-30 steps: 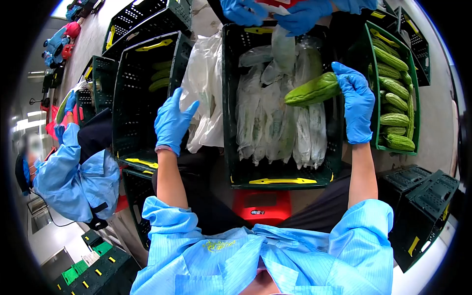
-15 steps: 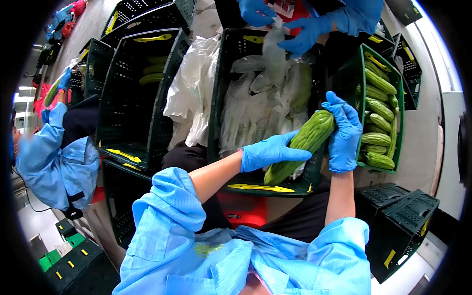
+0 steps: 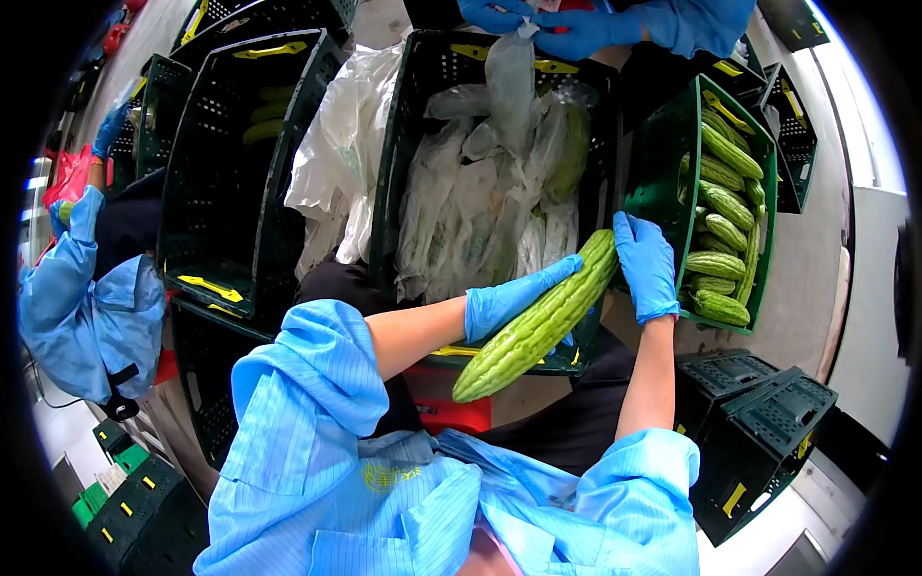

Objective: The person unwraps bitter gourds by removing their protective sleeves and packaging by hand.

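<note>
Writing: yellow lettering with an emblem [image 3: 389, 476] is printed on the chest of the wearer's light-blue shirt [image 3: 288, 422]; it is too small and distorted to read reliably. Faint green marks on the plastic-bagged bitter melons [image 3: 480, 206] are illegible. No brand can be confirmed.

Grip: the gloved left hand [image 3: 514, 302] is gripping a bitter melon [image 3: 545, 328] about its middle. The gloved right hand [image 3: 646, 271] is at the melon's upper end; whether its fingers close on it cannot be told.

Position: the melon is held slantwise over the near edge of the dark green middle crate [image 3: 386, 173], which contains the bagged melons. White plastic bags [image 3: 336, 144] hang beside it at left. Loose bitter melons [image 3: 727, 211] lie in the green right-hand crate [image 3: 663, 173].
</note>
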Action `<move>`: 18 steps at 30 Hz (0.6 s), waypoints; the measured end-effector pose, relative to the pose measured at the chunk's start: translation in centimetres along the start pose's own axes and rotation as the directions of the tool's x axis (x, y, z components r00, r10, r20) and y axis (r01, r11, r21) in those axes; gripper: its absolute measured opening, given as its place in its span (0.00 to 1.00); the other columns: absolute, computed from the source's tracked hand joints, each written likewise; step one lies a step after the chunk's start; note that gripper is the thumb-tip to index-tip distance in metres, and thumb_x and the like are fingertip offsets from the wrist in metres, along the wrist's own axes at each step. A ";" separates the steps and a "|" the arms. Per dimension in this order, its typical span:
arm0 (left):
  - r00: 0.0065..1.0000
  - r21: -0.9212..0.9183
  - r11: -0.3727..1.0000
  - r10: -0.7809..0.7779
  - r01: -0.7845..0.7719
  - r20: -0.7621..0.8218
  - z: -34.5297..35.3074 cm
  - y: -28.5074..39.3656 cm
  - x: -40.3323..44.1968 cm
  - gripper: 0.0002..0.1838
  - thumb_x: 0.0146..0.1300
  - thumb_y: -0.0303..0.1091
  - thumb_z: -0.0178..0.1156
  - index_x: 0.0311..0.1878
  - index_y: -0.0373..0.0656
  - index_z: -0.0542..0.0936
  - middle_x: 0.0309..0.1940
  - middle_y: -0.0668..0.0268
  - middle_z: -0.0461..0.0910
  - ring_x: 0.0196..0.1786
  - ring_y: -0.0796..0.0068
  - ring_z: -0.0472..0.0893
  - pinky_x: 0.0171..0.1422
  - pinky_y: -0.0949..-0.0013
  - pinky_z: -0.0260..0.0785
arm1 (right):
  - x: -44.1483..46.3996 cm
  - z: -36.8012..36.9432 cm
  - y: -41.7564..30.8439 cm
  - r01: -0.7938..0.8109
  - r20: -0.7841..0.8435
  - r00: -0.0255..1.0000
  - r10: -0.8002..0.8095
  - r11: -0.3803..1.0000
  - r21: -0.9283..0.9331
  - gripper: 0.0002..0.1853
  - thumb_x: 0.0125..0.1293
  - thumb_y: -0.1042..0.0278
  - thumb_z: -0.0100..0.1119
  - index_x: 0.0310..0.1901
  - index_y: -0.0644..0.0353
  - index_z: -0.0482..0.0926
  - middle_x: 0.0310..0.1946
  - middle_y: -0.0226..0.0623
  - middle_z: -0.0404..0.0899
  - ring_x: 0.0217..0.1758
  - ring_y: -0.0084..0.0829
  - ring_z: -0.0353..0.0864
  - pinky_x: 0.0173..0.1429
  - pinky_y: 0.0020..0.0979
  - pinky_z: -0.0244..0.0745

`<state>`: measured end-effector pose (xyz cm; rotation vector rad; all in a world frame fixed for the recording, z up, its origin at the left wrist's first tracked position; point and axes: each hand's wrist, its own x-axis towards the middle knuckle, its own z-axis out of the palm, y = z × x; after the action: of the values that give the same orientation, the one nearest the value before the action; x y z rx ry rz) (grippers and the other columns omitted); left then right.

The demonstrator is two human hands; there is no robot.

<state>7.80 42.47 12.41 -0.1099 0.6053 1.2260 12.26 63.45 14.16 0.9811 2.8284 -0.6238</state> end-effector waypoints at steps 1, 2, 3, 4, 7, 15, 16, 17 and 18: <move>1.000 0.009 1.000 0.010 -0.010 0.008 0.0 0.0 0.0 0.39 0.67 0.71 0.45 0.58 0.42 0.77 0.36 0.66 0.83 0.32 0.76 0.83 0.37 0.72 0.77 | 0.0 0.0 0.2 0.004 0.010 1.000 -0.004 1.000 -0.022 0.28 0.71 0.42 0.46 0.48 0.63 0.82 0.48 0.55 0.80 0.50 0.55 0.80 0.55 0.46 0.74; 1.000 -0.011 1.000 0.004 -0.004 0.014 0.1 -0.1 0.0 0.39 0.67 0.71 0.45 0.59 0.43 0.77 0.38 0.65 0.83 0.32 0.76 0.83 0.37 0.72 0.77 | 0.0 0.0 0.3 0.019 0.025 1.000 -0.018 0.999 -0.051 0.28 0.71 0.43 0.46 0.48 0.62 0.82 0.48 0.55 0.80 0.50 0.56 0.80 0.55 0.47 0.74; 1.000 -0.028 1.000 -0.002 0.002 0.020 0.0 -0.2 0.1 0.38 0.67 0.71 0.45 0.60 0.44 0.76 0.39 0.64 0.83 0.33 0.75 0.83 0.37 0.72 0.78 | 0.1 -0.1 0.2 0.035 0.038 0.999 -0.032 0.996 -0.079 0.27 0.71 0.43 0.47 0.47 0.62 0.82 0.47 0.55 0.79 0.50 0.56 0.80 0.54 0.47 0.74; 1.000 -0.045 0.999 -0.008 0.009 0.027 0.0 -0.3 0.2 0.38 0.67 0.70 0.45 0.60 0.44 0.76 0.41 0.64 0.83 0.33 0.75 0.83 0.37 0.71 0.78 | 0.1 -0.2 0.0 0.049 0.051 0.998 -0.044 0.993 -0.107 0.26 0.71 0.44 0.47 0.46 0.61 0.82 0.46 0.55 0.79 0.49 0.56 0.79 0.54 0.47 0.74; 0.999 -0.091 0.995 -0.039 0.041 0.023 -0.6 -0.4 0.4 0.38 0.66 0.70 0.46 0.64 0.47 0.73 0.49 0.61 0.81 0.34 0.74 0.83 0.39 0.69 0.80 | -0.2 -0.4 -0.4 0.063 -0.017 0.998 -0.065 0.992 -0.105 0.24 0.70 0.48 0.51 0.50 0.63 0.80 0.49 0.52 0.79 0.51 0.53 0.80 0.55 0.45 0.74; 0.999 -0.173 0.984 -0.036 0.039 0.018 -0.8 1.2 -2.2 0.39 0.65 0.71 0.47 0.55 0.40 0.79 0.29 0.55 0.84 0.24 0.64 0.84 0.29 0.65 0.82 | -1.3 -1.9 -3.5 0.705 -0.078 0.708 -0.702 0.696 0.137 0.26 0.53 0.80 0.55 0.57 0.59 0.77 0.60 0.46 0.75 0.63 0.46 0.73 0.66 0.38 0.69; 0.999 -0.164 0.986 -0.031 0.035 0.029 -1.0 1.3 -2.6 0.39 0.65 0.71 0.47 0.54 0.40 0.79 0.28 0.54 0.84 0.24 0.63 0.84 0.30 0.65 0.82 | -2.0 -2.2 -4.1 0.707 0.002 0.686 -0.728 0.668 0.231 0.29 0.52 0.80 0.55 0.59 0.56 0.76 0.61 0.44 0.74 0.64 0.45 0.72 0.70 0.44 0.65; 0.996 -0.156 0.987 -0.016 0.030 0.086 -1.3 1.5 -3.1 0.40 0.67 0.69 0.46 0.58 0.37 0.76 0.30 0.51 0.83 0.26 0.61 0.84 0.30 0.66 0.82 | -2.9 -2.7 -4.7 0.717 0.093 0.654 -0.751 0.654 0.242 0.30 0.52 0.76 0.58 0.61 0.53 0.74 0.63 0.43 0.73 0.65 0.45 0.71 0.71 0.49 0.61; 0.992 -0.102 0.994 0.049 -0.037 0.118 -2.0 1.1 -3.3 0.39 0.67 0.67 0.47 0.60 0.37 0.74 0.31 0.51 0.83 0.27 0.60 0.85 0.30 0.66 0.82 | -3.9 -3.2 -5.4 0.725 0.183 0.612 -0.769 0.639 0.257 0.32 0.52 0.72 0.61 0.63 0.51 0.73 0.65 0.42 0.71 0.66 0.45 0.70 0.73 0.54 0.57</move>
<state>5.41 39.28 12.64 -0.1065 0.4433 1.2948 12.21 58.68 19.76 -0.3772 2.8483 -0.9622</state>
